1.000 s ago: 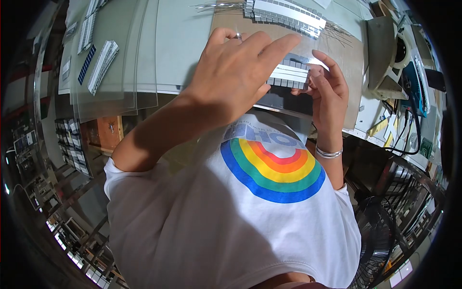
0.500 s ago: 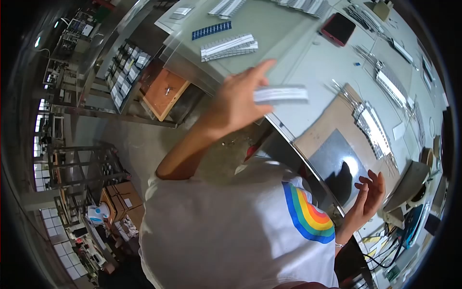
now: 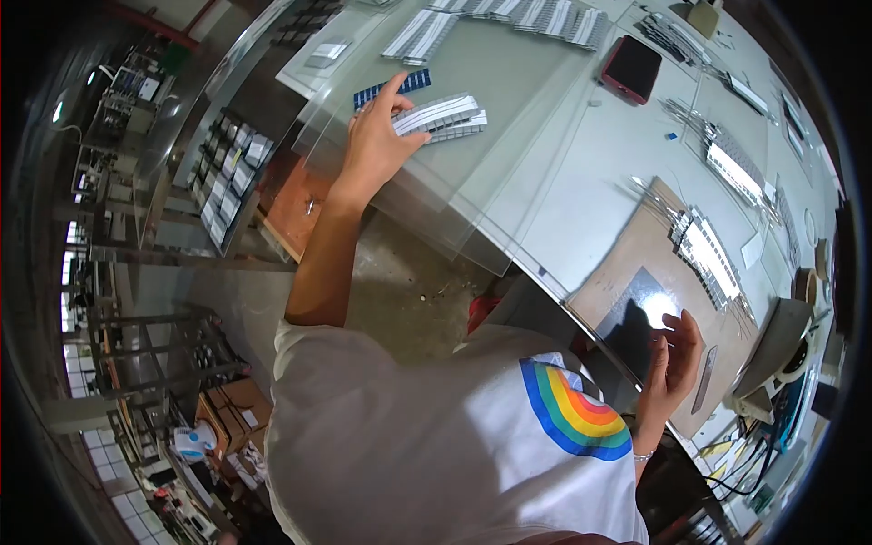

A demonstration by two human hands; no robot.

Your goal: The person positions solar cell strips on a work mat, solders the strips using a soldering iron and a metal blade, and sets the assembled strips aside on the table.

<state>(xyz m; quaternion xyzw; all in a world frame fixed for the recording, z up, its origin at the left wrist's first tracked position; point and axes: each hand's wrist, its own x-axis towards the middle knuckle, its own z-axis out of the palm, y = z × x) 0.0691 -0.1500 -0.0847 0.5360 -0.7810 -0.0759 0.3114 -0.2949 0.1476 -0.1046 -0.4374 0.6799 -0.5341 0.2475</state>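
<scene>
My left hand (image 3: 374,145) reaches over the glass sheet (image 3: 509,109). Its thumb and fingers close around the near end of a grey-and-white segmented strip (image 3: 440,113). That strip lies over another similar strip (image 3: 468,132), slightly askew. Just beyond my fingers is a dark blue segmented strip (image 3: 416,80), partly covered by the hand. My right hand (image 3: 674,363) hovers by the brown board (image 3: 618,236), fingers loosely curled and apart, holding nothing. Below it on the board are a dark, shiny plate (image 3: 627,322) and a slim metal strip (image 3: 705,377).
More grey-and-white strips (image 3: 536,20) line the far side of the glass. A phone (image 3: 633,68) lies on the white table. Strips with wire leads (image 3: 708,254) sit on the board and farther right. At left stand a rack of small packets (image 3: 232,173) and an orange-brown tray (image 3: 295,209).
My left hand has carried a strip left and away from me onto the strips on the glass. The right hand has shifted slightly left and closer, uncovering the slim metal strip.
</scene>
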